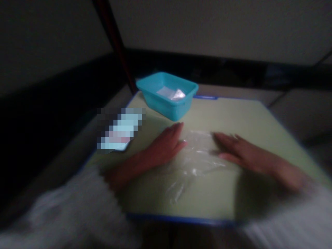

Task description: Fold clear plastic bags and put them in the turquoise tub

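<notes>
A clear plastic bag (198, 152) lies crumpled on the yellowish tabletop between my two hands. My left hand (167, 143) rests at the bag's left side, fingers stretched forward and thumb pointing in toward the plastic. On the opposite side, my right hand (232, 147) lies with its fingers extended, its fingertips at the bag's right edge. Neither hand grips anything. The low light blurs the bag's outline, so I cannot tell where its opening is.
Beyond my left hand stands a turquoise plastic basket (166, 105) holding something white and a shiny clear packet (178, 94). A pixelated, phone-like device (121, 129) lies at the left edge. Blue trim borders the small table (259, 117). A dark red pole rises behind.
</notes>
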Demonstrator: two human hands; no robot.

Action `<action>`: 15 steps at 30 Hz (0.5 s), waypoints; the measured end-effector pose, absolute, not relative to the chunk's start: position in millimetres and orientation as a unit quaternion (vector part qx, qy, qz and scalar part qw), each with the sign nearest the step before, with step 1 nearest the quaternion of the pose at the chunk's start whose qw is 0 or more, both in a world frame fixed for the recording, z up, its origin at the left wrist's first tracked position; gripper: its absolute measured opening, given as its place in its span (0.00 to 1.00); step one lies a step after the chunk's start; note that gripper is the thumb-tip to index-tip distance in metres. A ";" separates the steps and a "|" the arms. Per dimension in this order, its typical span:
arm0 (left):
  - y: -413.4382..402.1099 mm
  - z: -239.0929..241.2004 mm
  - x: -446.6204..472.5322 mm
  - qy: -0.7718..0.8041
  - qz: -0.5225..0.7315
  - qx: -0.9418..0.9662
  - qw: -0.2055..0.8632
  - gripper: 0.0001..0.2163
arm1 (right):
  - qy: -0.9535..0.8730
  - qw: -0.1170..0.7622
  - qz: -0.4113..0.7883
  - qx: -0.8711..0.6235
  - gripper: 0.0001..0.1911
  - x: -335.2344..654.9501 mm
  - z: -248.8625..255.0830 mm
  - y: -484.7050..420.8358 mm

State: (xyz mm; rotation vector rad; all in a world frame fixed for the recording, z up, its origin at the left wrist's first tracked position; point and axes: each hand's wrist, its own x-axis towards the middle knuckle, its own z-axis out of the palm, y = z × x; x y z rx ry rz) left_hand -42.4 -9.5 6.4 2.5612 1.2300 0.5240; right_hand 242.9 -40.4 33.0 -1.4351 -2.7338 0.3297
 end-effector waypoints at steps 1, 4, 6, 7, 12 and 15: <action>-8.3 6.1 -42.4 0.428 0.176 0.878 0.122 0.27 | -0.882 0.023 0.107 -0.459 0.37 241.9 32.8 -38.1; -3.7 4.7 -43.7 0.440 0.165 0.875 0.119 0.27 | -0.887 0.046 0.101 -0.448 0.37 240.2 32.4 -31.4; -0.8 4.7 -45.2 0.443 0.169 0.872 0.119 0.27 | -0.895 0.069 0.088 -0.432 0.35 238.5 33.9 -29.0; 0.0 5.5 -45.9 0.441 0.177 0.872 0.116 0.26 | -0.902 0.082 0.083 -0.415 0.33 236.6 35.7 -29.0; -4.2 19.9 -43.4 0.405 0.259 0.871 0.102 0.14 | -0.948 0.144 0.080 -0.271 0.17 209.5 49.0 -45.7; -8.6 29.5 -38.7 0.397 0.286 0.858 0.155 0.09 | -0.969 0.141 0.026 -0.199 0.15 185.3 48.8 -62.1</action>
